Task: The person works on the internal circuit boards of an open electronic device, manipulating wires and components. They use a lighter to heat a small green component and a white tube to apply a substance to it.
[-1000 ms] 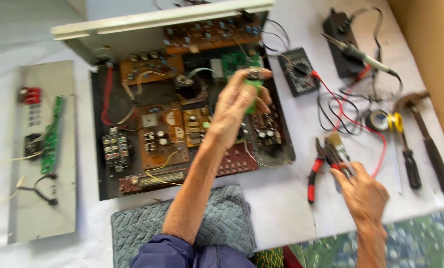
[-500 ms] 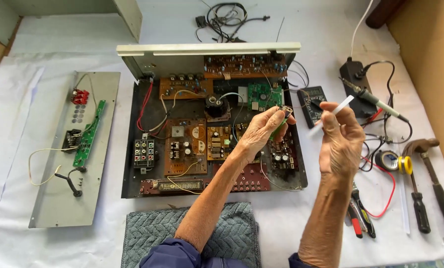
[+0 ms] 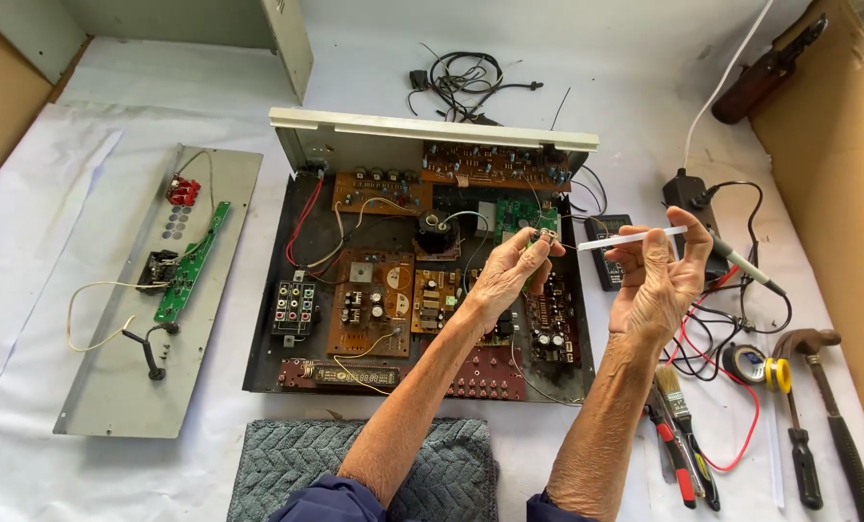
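From the head camera, the left hand (image 3: 509, 275) pinches a small part (image 3: 532, 235) over the opened amplifier (image 3: 422, 280) on the white surface (image 3: 645, 97). The right hand (image 3: 659, 285) grips a thin white stick (image 3: 630, 238), held level just right of the case. A gray panel (image 3: 113, 367) lies left; a hammer (image 3: 833, 406), pliers (image 3: 674, 454) and a brush (image 3: 678, 391) lie right.

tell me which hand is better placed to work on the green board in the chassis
Left, likely. The left hand already has its fingers on the green board. The right hand is raised beside the chassis, holding a white stick.
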